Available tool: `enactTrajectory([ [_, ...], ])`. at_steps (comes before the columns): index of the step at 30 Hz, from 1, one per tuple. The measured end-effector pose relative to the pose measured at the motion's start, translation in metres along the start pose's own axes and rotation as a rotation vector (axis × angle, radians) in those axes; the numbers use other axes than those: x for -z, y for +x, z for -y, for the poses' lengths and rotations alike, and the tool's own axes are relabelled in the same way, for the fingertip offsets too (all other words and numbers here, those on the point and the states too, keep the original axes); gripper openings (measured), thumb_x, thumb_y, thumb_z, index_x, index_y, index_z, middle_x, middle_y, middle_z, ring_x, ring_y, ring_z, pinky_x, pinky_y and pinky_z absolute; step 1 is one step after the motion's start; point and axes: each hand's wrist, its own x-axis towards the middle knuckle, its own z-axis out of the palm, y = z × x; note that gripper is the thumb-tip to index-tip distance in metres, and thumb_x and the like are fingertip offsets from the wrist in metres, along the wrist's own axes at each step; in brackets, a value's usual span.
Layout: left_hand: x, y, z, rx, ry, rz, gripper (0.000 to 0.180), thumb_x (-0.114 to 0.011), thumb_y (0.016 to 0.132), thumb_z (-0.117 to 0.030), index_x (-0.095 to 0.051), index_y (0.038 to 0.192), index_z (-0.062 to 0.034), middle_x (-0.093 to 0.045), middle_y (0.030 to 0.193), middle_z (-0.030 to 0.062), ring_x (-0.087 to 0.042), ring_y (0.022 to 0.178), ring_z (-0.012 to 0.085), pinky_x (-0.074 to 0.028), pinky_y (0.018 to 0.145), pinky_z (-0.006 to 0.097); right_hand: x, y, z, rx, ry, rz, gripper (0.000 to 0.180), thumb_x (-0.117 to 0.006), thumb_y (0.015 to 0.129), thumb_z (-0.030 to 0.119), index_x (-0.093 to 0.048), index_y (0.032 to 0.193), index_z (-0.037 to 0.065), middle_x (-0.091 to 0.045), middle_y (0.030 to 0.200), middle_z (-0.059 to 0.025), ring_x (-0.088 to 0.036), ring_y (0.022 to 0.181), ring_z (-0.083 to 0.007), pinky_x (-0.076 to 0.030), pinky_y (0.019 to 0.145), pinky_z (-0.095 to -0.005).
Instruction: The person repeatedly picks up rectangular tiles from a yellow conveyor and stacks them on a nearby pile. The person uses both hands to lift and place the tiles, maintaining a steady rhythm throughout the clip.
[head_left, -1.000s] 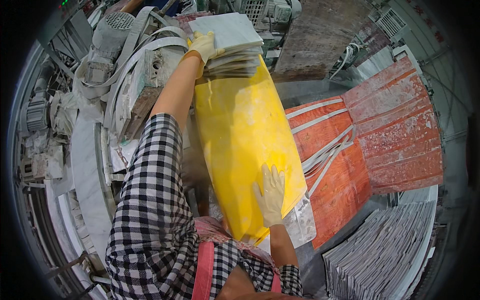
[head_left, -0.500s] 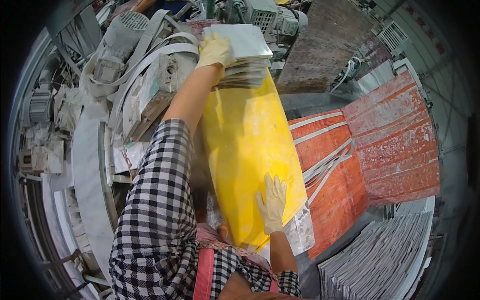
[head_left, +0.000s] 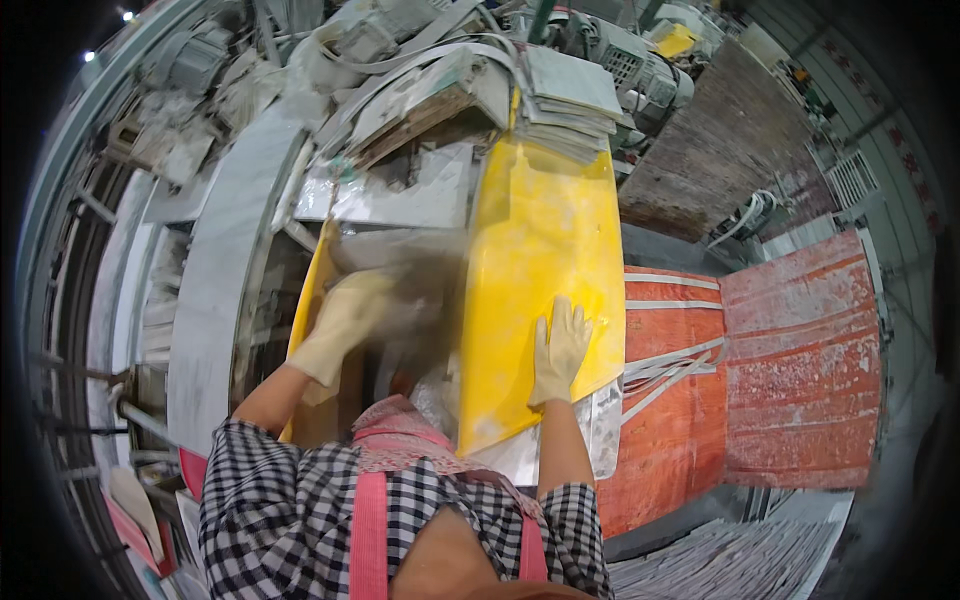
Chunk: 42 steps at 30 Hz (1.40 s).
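Note:
My right hand (head_left: 562, 352), in a pale rubber glove, rests with fingers spread on the yellow sheet-covered surface (head_left: 545, 235), holding nothing. My left hand (head_left: 345, 320), gloved alike, is over the gap to the left of that surface. Its fingers are smeared by motion. A blurred grey patch lies just beyond them, and I cannot make out whether it is something held. At the far end of the yellow surface sits a stack of flat grey tiles (head_left: 570, 90). A narrow yellow panel (head_left: 312, 285) stands beside my left hand.
Dusty machinery with a motor (head_left: 192, 60) and pale straps fills the far left. A long grey slab (head_left: 225, 240) runs along the left. On the right are orange-red boards (head_left: 800, 360) with white straps. Many thin slabs (head_left: 735, 562) stand packed at the lower right.
My left hand has left the tile stack and come back toward me, to the left of the yellow surface. My right hand stays flat on it. The view has turned left.

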Motion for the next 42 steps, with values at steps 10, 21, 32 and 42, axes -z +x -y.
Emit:
enactTrajectory([
  [10, 0.094, -0.321, -0.032, 0.732, 0.188, -0.514, 0.031, -0.063, 0.096, -0.014, -0.066, 0.122, 0.002, -0.069, 0.124, 0.0205, -0.064, 0.119, 0.0355, -0.049, 0.102, 0.04, -0.002, -0.007, -0.01, 0.016, -0.01, 0.071, 0.054, -0.047, 0.103, 0.036, -0.048, 0.149, 0.008, -0.048, 0.154, -0.0112, -0.037, 0.146, -0.0325, -0.019, 0.124, -0.0483],
  [21, 0.102, -0.405, 0.042, 0.947, 0.808, -0.493, 0.055, -0.059, 0.099, -0.032, -0.05, 0.147, -0.0058, -0.047, 0.152, 0.0233, -0.041, 0.143, 0.0415, -0.027, 0.121, 0.049, -0.023, -0.007, 0.055, 0.389, 0.053, -0.009, 0.048, -0.045, 0.104, 0.034, -0.051, 0.141, 0.003, -0.052, 0.146, -0.0183, -0.045, 0.135, -0.0376, -0.029, 0.117, -0.0521],
  [32, 0.104, -0.332, 0.088, 0.971, 0.879, -0.339, 0.051, -0.052, 0.1, -0.026, -0.051, 0.145, -0.0016, -0.048, 0.151, 0.0226, -0.042, 0.14, 0.0414, -0.027, 0.12, 0.052, -0.043, -0.032, 0.074, 0.314, -0.051, 0.118, 0.056, -0.048, 0.102, 0.034, -0.043, 0.154, 0.012, -0.044, 0.157, -0.0147, -0.036, 0.147, -0.034, -0.019, 0.124, -0.0507],
  [42, 0.106, -0.34, 0.094, 0.98, 0.891, -0.293, 0.052, -0.05, 0.1, -0.023, -0.049, 0.147, -0.0005, -0.047, 0.151, 0.0249, -0.04, 0.142, 0.0402, -0.027, 0.12, 0.049, -0.037, -0.035, 0.081, 0.275, 0.027, 0.057, 0.054, -0.05, 0.101, 0.03, -0.046, 0.15, 0.008, -0.045, 0.156, -0.0151, -0.037, 0.146, -0.0338, -0.021, 0.124, -0.0481],
])
